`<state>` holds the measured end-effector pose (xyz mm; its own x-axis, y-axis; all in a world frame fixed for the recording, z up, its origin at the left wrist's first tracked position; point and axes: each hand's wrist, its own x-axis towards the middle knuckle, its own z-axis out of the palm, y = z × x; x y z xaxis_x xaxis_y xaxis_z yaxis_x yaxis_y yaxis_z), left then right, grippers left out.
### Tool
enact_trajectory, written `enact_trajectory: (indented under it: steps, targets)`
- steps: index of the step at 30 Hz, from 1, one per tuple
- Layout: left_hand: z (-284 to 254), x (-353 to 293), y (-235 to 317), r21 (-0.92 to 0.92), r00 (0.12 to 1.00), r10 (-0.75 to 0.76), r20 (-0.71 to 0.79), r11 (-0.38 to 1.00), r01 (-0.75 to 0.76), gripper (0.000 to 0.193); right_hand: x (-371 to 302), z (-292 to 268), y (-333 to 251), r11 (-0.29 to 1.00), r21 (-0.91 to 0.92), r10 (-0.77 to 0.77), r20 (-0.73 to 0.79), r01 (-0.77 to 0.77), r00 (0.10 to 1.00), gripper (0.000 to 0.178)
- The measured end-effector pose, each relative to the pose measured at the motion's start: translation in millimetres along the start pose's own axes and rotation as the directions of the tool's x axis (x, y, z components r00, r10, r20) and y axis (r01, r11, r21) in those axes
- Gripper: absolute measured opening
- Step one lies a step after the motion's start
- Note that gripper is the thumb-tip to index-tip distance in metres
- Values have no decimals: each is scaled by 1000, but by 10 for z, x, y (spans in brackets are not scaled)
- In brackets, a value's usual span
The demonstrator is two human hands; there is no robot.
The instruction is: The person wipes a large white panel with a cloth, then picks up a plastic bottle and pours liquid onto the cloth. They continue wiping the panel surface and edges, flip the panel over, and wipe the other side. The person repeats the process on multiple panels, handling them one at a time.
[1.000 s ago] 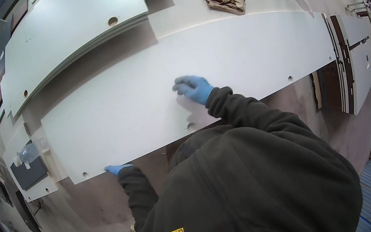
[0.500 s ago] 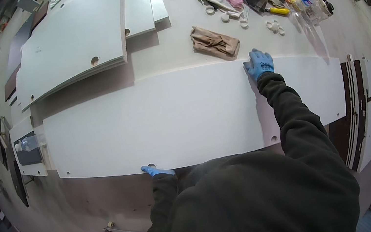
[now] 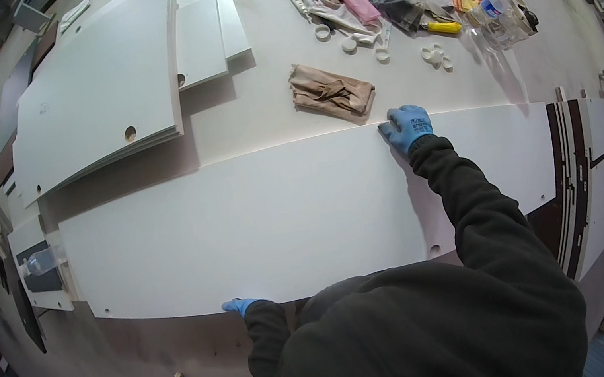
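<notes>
A long, flat, white board [image 3: 243, 223] lies on the pale surface [image 3: 257, 119], stretched crosswise in front of a person in a dark zip-front jacket [image 3: 431, 327]. I see small round holes near its close edge, one of them, a shallow dark recess [image 3: 435, 250], just left of the right sleeve.

The right hand [image 3: 407, 126], in a light-blue work glove, is at the board's far edge, fingers bent toward the rim; whether its grip clasps the edge or only presses there, I cannot tell. The left hand [image 3: 240, 305], gloved in the same blue, is at the near edge, left of the body. Much of it is hidden, so I cannot tell how its grip stands.

Just beyond the far edge, near the right glove, sits a crumpled bundle of folded brown material [image 3: 332, 94]. Farther back lie a soft pink roll [image 3: 356, 3], a yellow-handled tool [image 3: 443, 27], small white round pieces [image 3: 437, 58] and clear crumpled plastic [image 3: 508, 27]. To the back left, white panels are stacked [image 3: 90, 88], the top one pierced by a round hole. Off the board's left end, a clear plastic bottle [image 3: 39, 262] lies on its side over a dark grey flat piece [image 3: 49, 281].
</notes>
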<state>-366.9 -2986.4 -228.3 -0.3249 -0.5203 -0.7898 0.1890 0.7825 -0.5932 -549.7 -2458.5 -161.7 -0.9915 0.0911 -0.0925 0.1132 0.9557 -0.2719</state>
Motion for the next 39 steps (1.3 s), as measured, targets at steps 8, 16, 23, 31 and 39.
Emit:
enact_trajectory:
  steps: [8, 16, 23, 31, 39]
  targets:
    - [-90, -324, 41, 242, 995, -6, 97, 970, -18, 54, 222, 44, 120, 995, -68, -60, 113, 68, 992, 49]
    - [13, -225, 35, 177, 998, -50, -34, 983, 56, 52, 344, -38, 51, 999, -46, 27, 261, -15, 965, 55]
    - [-28, -521, 63, -33, 986, -30, -162, 999, 25, 46, 64, -162, -120, 988, -58, 153, 168, -145, 974, 53]
    - [216, -452, 177, -61, 978, -41, -206, 998, 30, 45, -166, -295, -302, 977, -86, 214, 293, -197, 932, 55]
    - [335, -409, 251, -96, 979, -43, -200, 995, 24, 44, -224, -114, -254, 989, -64, 144, 176, -135, 974, 49]
